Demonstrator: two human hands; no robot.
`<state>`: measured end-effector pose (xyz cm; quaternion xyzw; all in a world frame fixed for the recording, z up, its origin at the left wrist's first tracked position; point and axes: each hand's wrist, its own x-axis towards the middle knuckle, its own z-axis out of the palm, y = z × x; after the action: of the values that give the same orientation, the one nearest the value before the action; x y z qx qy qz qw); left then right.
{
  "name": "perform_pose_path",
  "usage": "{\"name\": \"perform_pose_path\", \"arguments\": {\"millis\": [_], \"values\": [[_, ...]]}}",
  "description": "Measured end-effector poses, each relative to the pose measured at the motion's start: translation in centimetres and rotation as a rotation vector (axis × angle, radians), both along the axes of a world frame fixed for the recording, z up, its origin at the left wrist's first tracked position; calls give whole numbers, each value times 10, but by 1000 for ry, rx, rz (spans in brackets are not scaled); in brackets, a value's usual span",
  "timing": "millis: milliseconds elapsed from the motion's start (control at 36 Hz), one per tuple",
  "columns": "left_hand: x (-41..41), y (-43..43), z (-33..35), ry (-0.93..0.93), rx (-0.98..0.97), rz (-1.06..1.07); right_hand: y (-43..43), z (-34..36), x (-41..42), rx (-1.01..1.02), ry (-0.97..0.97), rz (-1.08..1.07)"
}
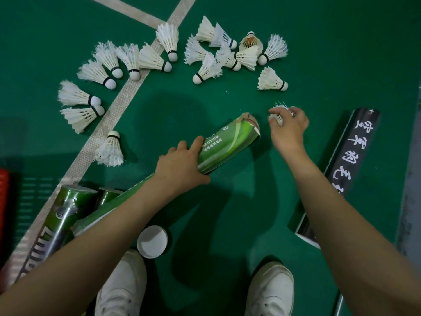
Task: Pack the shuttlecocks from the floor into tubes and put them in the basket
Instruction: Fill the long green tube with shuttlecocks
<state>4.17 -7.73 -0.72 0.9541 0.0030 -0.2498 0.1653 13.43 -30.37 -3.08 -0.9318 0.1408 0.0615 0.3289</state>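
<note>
I see a feathered shuttlecock pinched in my right hand, just right of the torn mouth of the glossy green cardboard tube. My left hand grips that tube. More white shuttlecocks arc across the far green floor. A round white cap lies near.

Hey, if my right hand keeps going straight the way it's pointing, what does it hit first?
Your right hand would probably meet the lone shuttlecock lying just beyond it; the exact line is uncertain.
</note>
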Motion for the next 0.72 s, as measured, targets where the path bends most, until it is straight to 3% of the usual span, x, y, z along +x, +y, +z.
{"name": "perform_pose_path", "arguments": {"millis": [83, 194, 417, 722], "values": [[3, 1, -3, 9, -1, -2, -12, -10, 20, -276, 185, 92], [1, 5, -8, 33, 22, -8, -15, -14, 31, -293, 350, 128], [-9, 23, -2, 20, 9, 31, 6, 7, 10, -48, -132, 26], [-41, 50, 21, -72, -95, 66, 30, 43, -44, 522, 13, 66]]}}
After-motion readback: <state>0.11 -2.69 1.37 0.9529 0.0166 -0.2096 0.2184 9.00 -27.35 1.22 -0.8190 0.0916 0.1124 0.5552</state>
